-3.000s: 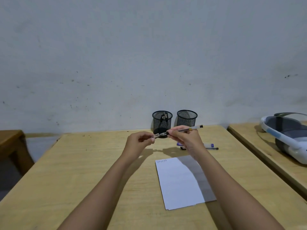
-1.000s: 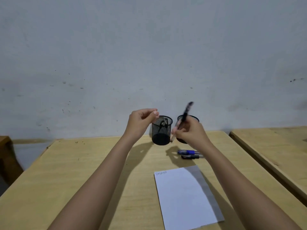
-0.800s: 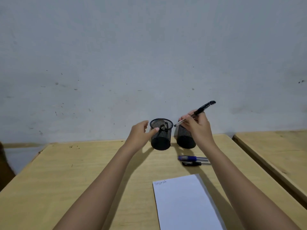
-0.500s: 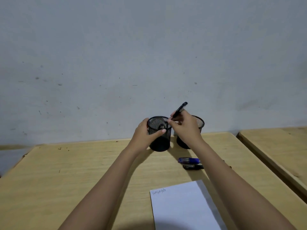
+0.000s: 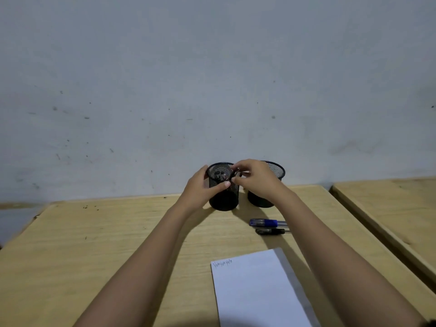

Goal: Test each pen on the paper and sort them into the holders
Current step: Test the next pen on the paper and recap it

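Left holder (image 5: 223, 197) black mesh, right holder (image 5: 260, 199) same, blue pen (image 5: 264, 223), black pen (image 5: 270, 231), white paper (image 5: 254, 291), tan table (image 5: 94, 244), grey speckled wall (image 5: 212, 79).

Both arms reach forward; left hand (image 5: 203, 188) curled in a grasp, right hand (image 5: 256, 178) pinching beside it.

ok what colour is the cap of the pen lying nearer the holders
Blue. The pen shows clearly in the head view, beside a black pen.
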Motion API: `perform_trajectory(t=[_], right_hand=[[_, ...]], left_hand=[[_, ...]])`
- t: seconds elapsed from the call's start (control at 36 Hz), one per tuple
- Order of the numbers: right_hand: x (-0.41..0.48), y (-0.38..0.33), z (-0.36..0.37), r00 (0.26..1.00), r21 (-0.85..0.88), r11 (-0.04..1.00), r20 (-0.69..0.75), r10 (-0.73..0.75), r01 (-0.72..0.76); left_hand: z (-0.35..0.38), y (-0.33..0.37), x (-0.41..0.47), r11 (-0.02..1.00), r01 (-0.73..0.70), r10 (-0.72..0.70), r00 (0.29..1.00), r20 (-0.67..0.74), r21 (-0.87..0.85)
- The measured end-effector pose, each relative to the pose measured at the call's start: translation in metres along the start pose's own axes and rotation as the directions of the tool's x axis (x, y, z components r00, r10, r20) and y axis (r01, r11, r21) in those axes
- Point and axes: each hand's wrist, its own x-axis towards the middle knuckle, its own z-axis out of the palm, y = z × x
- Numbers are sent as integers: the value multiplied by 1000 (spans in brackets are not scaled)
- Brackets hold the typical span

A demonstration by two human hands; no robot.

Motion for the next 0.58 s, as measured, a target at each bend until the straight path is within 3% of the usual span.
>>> perform_trajectory(t=[0.25,0.44,0.58], right_hand=[[-60,19,-10,988,82,993,-115,99,-90],[-103,62,-11,975,-146,967,43,218,-209],[-113,72,-10,986,-274,954,81,147,-120]], left_hand=[[-21,-22,-60,926,117,-177,974,138,359],[-25,-43,-99,808,34,-168,970,176,588],[-20,-46,-103,779,3,-121,982,145,627]])
